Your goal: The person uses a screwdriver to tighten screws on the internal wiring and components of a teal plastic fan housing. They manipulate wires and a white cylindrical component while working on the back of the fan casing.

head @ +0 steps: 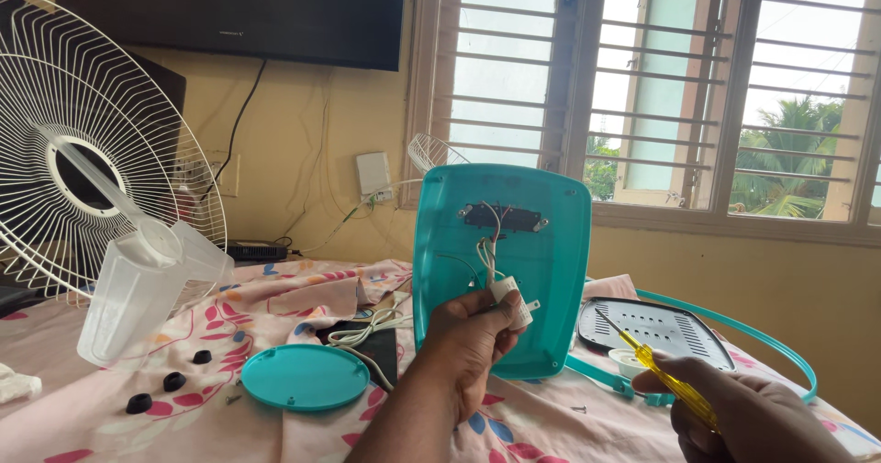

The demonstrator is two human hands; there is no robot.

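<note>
My left hand [470, 344] holds a teal plastic fan base shell [541, 243] upright, its hollow inside facing me. Thin wires run from a black part at the shell's top down to a small white cylindrical part [510, 300] pinched under my left thumb. My right hand [752, 417], at the lower right, grips a yellow-handled screwdriver [663, 371] with its metal tip pointing up and left toward the shell, a short way apart from it.
A white wire fan guard [73, 142] with clear blades [138, 289] stands at the left. On the floral sheet lie a teal round cover [305, 377], black knobs [174, 381], a white cord [367, 330], a grey grille plate [656, 327] and a teal ring [780, 353].
</note>
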